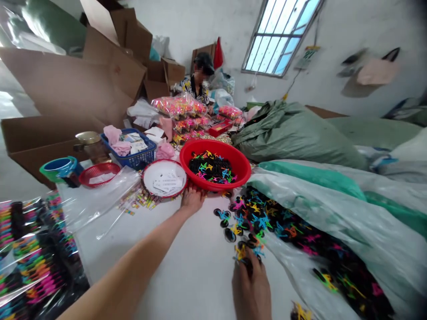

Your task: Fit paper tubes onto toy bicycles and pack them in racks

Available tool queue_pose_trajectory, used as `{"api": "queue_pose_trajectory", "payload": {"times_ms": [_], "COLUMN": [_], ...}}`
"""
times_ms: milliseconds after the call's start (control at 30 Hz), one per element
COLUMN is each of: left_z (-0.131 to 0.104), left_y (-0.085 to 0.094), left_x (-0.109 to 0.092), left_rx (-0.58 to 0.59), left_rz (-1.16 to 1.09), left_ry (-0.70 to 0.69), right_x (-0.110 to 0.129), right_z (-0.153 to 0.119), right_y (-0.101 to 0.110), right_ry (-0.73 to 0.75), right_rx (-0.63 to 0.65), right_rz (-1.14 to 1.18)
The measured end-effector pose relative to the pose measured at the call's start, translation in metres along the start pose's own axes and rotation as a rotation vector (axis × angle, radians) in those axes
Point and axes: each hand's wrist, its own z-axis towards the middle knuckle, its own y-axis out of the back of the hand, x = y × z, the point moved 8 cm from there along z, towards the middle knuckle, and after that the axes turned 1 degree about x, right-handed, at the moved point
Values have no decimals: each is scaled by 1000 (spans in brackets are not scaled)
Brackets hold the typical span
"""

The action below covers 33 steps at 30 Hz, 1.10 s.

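My left hand (192,200) reaches to the near rim of a red basin (215,183), beside a white plate (164,178) with paper slips; its fingertips are partly hidden at the basin. Small black pieces with bright coloured figures lie in the basin. My right hand (252,278) is low on the white table (180,262), its fingers around a small black and coloured piece (247,258). More such pieces (233,226) are scattered just beyond it and spill from a clear plastic sack (320,200) on the right.
A blue basket (133,153), a red tray (100,174), a glass jug (91,146) and cardboard boxes (43,133) stand at left. Bagged colourful goods (33,262) lie lower left. A person (198,82) sits behind pink-filled bags (180,106). A green sack (293,131) lies at right.
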Motion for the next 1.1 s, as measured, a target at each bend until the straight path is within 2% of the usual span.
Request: {"api": "queue_pose_trajectory", "payload": {"times_ms": [67,200,267,333,400,500,600,667,867,1000,1100], "left_z": [-22,-96,-128,-143,-138,-108,-85,-80,-88,-87,-88], "left_y": [-10,-27,-26,-15,2,28,40,35,5,-1,-3], "left_x": [-15,-37,-43,-44,-36,-19,-12,-6,21,30,27], "left_rx": [30,97,117,130,141,155,192,223,249,244,295], "left_rz": [29,80,80,40,-22,-71,-63,-56,-154,-346,-502], "left_ry": [-73,-233,-318,-361,-309,-166,-125,-95,75,149,157], "right_x": [0,-10,-12,-8,-5,-4,-5,-6,-9,-9,-9], "right_z": [-20,-57,-69,-75,-76,-74,-72,-71,-72,-72,-71], "right_y": [-4,-8,-7,-6,-6,-4,-1,0,-1,-2,-1], "right_ry": [44,79,64,59,52,17,-6,-3,-14,-11,-11], "right_rx": [21,12,-10,-20,-25,-28,-48,-53,-61,-67,-75], "right_rz": [-18,-19,-20,-4,20,47,80,115,187,257,261]}}
